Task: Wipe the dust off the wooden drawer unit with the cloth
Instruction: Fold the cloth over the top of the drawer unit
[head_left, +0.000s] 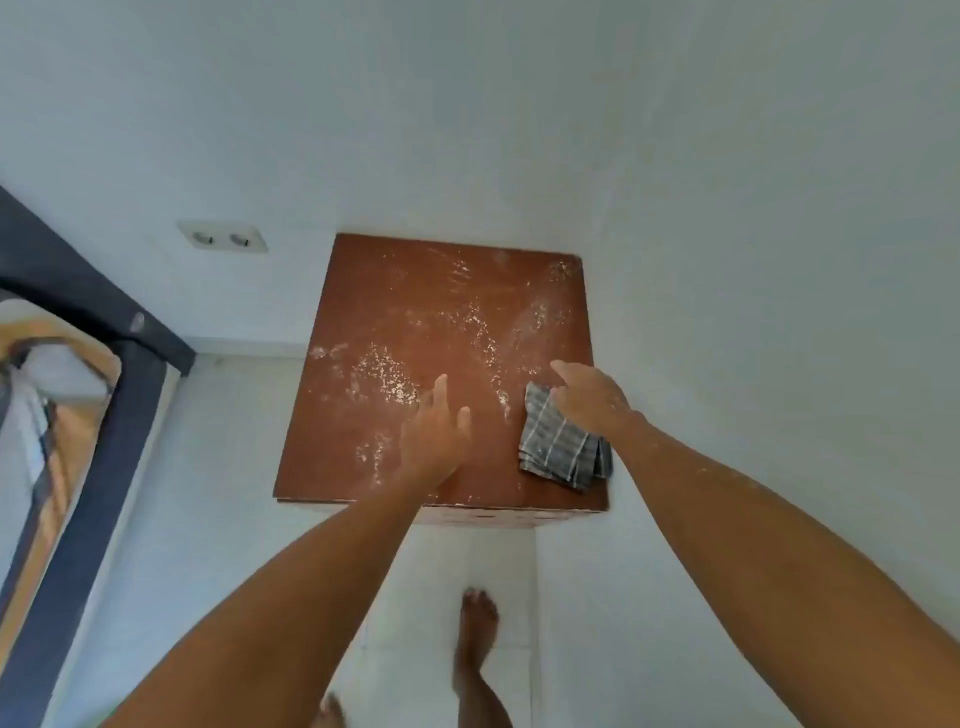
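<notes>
Presently on hand: one wooden drawer unit (395, 312), reddish-brown, set against the white wall (727, 156); its top is flecked with pale dust (387, 374), thickest across the middle and toward the far right corner, with thinner traces near the front edge.

One cloth (563, 447), grey with light stripes, folded, lying on the top at the front right corner, one fold just overhanging the right edge. Its long axis runs from the front right corner obliquely toward the middle of the top.

Right hand (587, 397): laid over the far end of the cloth, fingers reaching forward; whether they are pinching the fabric or merely resting on it cannot be told, as the hand hides its own underside.

Left hand (436, 436): fingers straight and spread, holding nothing, over the front middle of the top, just left of the cloth. Contact with the wood is probable but not certain.

The right hand is the nearer to the cloth; the bulk of the dust lies leftward and farther back from it, so the first stroke would likely run that way.

Also present: a double wall socket (223, 239), a dark-framed mirror (62, 415), white floor tiles (234, 467), a bare foot (478, 613).
</notes>
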